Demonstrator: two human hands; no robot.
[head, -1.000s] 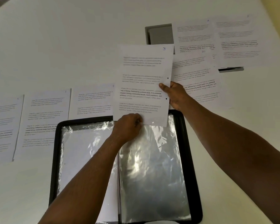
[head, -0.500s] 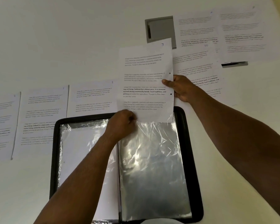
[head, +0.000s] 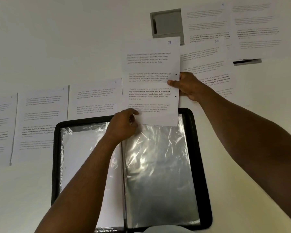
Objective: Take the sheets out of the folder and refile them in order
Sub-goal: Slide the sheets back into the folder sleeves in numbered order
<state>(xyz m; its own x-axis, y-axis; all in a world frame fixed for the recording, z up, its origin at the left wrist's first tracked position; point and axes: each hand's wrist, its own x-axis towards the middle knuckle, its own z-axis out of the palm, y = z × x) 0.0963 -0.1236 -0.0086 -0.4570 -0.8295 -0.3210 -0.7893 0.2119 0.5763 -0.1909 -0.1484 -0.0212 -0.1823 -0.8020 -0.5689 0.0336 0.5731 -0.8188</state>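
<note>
sheet marked 3 (head: 152, 81) held above the open black folder (head: 199, 165), at its 12 o'clock edge. pinched at the punched 3 o'clock side by the right hand (head: 187, 86), gripped at the 7 o'clock corner by the left hand (head: 124, 125). clear sleeve (head: 158, 174) below. more sheets (head: 92, 100) spread over the white table (head: 57, 39).

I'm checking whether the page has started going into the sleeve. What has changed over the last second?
The sheet marked 3 has barely moved, its bottom edge still at the mouth of the right-hand sleeve. The left hand still pinches its lower corner, the right hand its punched edge. The folder and laid-out pages are unchanged.
</note>
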